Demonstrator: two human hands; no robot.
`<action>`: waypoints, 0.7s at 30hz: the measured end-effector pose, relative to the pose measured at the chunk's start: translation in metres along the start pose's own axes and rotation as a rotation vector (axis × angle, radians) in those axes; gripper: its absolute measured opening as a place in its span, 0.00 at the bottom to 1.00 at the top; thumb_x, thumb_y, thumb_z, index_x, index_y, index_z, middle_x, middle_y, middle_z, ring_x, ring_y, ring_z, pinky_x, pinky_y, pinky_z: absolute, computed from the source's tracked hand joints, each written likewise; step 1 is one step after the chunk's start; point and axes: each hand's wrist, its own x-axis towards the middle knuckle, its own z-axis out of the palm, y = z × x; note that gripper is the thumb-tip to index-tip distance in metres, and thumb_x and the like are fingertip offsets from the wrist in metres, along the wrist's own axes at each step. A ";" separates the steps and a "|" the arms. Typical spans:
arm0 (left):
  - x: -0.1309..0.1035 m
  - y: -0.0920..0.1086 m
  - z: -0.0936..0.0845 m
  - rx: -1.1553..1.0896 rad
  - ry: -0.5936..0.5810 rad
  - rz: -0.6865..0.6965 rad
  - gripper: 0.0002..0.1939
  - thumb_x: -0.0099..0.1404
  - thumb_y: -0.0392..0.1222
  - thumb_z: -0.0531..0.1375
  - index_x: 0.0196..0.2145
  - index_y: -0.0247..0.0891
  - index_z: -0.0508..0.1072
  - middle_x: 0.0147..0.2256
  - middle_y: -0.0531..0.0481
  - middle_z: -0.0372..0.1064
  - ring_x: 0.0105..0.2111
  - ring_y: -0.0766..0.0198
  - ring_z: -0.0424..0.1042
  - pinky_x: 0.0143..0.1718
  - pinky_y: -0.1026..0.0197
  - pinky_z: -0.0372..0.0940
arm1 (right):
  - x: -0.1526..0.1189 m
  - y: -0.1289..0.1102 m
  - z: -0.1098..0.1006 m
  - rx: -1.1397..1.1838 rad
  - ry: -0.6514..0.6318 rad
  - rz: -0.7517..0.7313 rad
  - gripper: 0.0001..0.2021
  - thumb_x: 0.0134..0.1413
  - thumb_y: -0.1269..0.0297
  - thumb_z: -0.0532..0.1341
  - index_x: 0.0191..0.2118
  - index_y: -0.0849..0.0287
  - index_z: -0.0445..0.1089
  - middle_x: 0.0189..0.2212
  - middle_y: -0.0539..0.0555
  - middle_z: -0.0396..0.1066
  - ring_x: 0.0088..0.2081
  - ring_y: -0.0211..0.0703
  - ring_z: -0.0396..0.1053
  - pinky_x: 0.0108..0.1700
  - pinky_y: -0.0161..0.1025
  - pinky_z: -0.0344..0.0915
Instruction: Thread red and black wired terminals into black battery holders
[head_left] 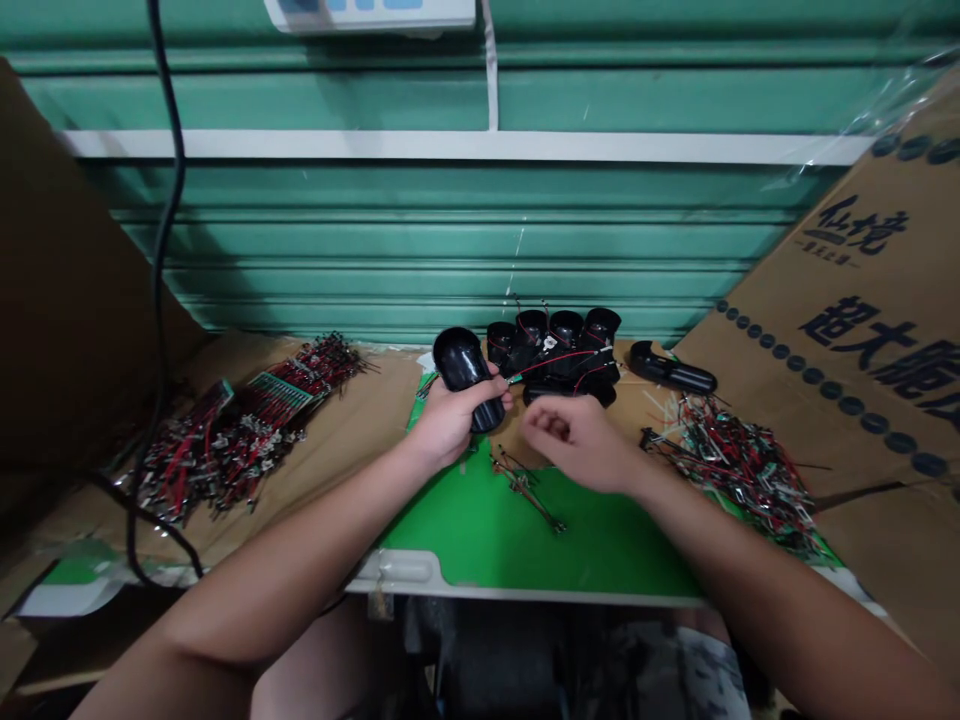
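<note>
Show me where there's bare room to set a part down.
Bare: the green surface beside the loose wires, on their left, towards the left forearm; and brown cardboard between that forearm and the left wire pile. Crowded: just behind the right hand, where black housings cluster, and the right wire pile.

Black shell [459,362]: glossy, elongated, rounded, its far end hollow; gripped in the left hand [452,420], tilted, hollow end pointing away from the person; further black shells [568,334] clustered beyond the right hand [574,437], several standing close together in a row; thin red wires [559,358] among them.
</note>
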 end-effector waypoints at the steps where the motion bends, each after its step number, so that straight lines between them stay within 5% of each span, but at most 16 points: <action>1: -0.001 -0.001 0.001 0.016 -0.017 -0.007 0.25 0.45 0.39 0.80 0.39 0.34 0.76 0.28 0.52 0.76 0.28 0.62 0.78 0.36 0.58 0.73 | 0.002 0.003 0.004 0.104 0.130 0.005 0.12 0.65 0.55 0.65 0.42 0.59 0.77 0.29 0.50 0.75 0.24 0.34 0.66 0.25 0.33 0.60; 5: -0.004 -0.006 0.003 0.100 -0.106 -0.015 0.24 0.46 0.43 0.80 0.38 0.34 0.77 0.28 0.51 0.76 0.28 0.62 0.77 0.37 0.57 0.72 | 0.007 0.011 0.014 0.312 0.291 0.017 0.19 0.66 0.48 0.65 0.50 0.60 0.75 0.32 0.53 0.77 0.20 0.33 0.64 0.21 0.33 0.60; 13: 0.001 -0.004 -0.002 0.271 -0.067 0.122 0.24 0.48 0.47 0.81 0.39 0.35 0.81 0.34 0.48 0.80 0.34 0.60 0.77 0.43 0.54 0.72 | 0.005 0.013 0.010 0.175 0.181 -0.039 0.13 0.68 0.55 0.63 0.43 0.60 0.77 0.32 0.54 0.78 0.22 0.35 0.68 0.22 0.33 0.61; 21: 0.000 -0.008 -0.004 0.310 -0.114 0.107 0.24 0.48 0.46 0.80 0.39 0.35 0.81 0.35 0.47 0.81 0.35 0.59 0.77 0.46 0.53 0.72 | 0.004 0.014 0.013 -0.009 0.051 -0.082 0.10 0.68 0.61 0.62 0.37 0.58 0.77 0.27 0.51 0.76 0.25 0.38 0.68 0.27 0.35 0.62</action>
